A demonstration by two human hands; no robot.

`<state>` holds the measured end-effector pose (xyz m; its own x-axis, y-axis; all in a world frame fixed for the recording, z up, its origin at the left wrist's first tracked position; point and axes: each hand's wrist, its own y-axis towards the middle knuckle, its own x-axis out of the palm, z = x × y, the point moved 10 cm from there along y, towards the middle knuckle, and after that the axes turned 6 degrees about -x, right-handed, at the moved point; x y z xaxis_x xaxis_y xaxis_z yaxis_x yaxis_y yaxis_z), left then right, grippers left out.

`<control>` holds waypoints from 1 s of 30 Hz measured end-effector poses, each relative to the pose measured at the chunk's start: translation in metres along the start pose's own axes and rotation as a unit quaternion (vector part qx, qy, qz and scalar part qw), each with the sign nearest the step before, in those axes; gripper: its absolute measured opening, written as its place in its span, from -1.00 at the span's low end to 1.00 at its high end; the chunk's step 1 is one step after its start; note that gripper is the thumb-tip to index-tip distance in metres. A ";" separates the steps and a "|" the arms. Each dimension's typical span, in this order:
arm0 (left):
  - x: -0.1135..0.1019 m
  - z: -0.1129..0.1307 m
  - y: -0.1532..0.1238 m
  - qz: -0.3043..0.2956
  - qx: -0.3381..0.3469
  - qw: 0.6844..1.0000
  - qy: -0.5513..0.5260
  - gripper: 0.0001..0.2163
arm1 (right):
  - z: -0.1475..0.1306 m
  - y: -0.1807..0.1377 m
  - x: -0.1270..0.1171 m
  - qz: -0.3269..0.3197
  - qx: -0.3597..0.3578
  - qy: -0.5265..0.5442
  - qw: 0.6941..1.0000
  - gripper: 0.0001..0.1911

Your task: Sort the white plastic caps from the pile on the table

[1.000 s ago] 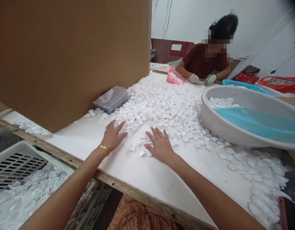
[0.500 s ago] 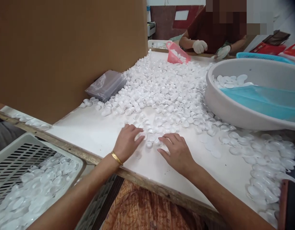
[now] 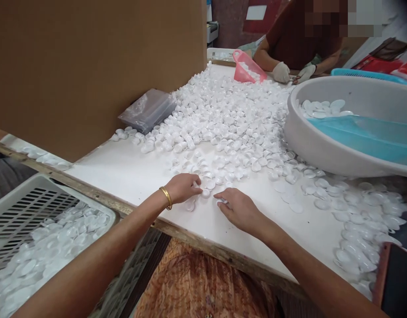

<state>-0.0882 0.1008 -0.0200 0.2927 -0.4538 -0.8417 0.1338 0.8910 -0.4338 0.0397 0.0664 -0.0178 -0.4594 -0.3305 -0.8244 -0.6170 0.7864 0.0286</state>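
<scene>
My left hand [image 3: 182,188] is closed at the edge of the loose white pieces, thumb and fingers around a small white plastic piece [image 3: 196,186]. A short way to its right, my right hand [image 3: 240,209] pinches another small white plastic piece [image 3: 222,201] between thumb and forefinger. Between and just beyond my hands lie several loose round white pieces [image 3: 209,183]. Farther back they merge into a wide heap of glossy white plastic pieces [image 3: 230,110], some shaped like little cups. One more pale piece [image 3: 189,205] rests below my left hand.
A cardboard box [image 3: 97,70] walls off the left. Beside it lies a plastic-wrapped packet [image 3: 148,109]. A grey tub [image 3: 309,152] stands right, a pink scoop [image 3: 239,70] at the back. A basket [image 3: 47,183] of pieces is lower left, a phone [image 3: 397,280] lower right. A co-worker's gloved hands [image 3: 281,72] are opposite.
Both hands have gone from open, spread fingers to closed ones holding small white pieces. The co-worker's gloved hands have come closer together. The view has shifted slightly.
</scene>
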 end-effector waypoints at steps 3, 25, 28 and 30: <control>-0.002 -0.006 0.007 0.016 -0.024 0.999 -0.031 -0.76 | -0.004 0.001 -0.007 0.033 -0.018 -0.036 0.999 -0.73; 0.022 -0.006 -0.053 0.017 -0.013 0.988 -0.156 -0.68 | -0.008 0.062 0.005 -0.109 0.044 -0.121 0.986 -0.74; 0.032 -0.007 -0.054 -0.017 -0.035 0.982 -0.185 -0.68 | -0.006 0.067 0.012 -0.140 0.054 -0.142 0.978 -0.78; 0.034 -0.008 -0.054 -0.005 -0.039 0.985 -0.167 -0.71 | -0.002 0.070 0.014 -0.149 0.058 -0.156 0.975 -0.80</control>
<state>-0.0934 0.0377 -0.0276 0.5888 -0.4209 -0.6900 0.0683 0.8766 -0.4764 -0.0112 0.1157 -0.0267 -0.0424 -0.3920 -0.9190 -0.6090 0.7393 -0.2873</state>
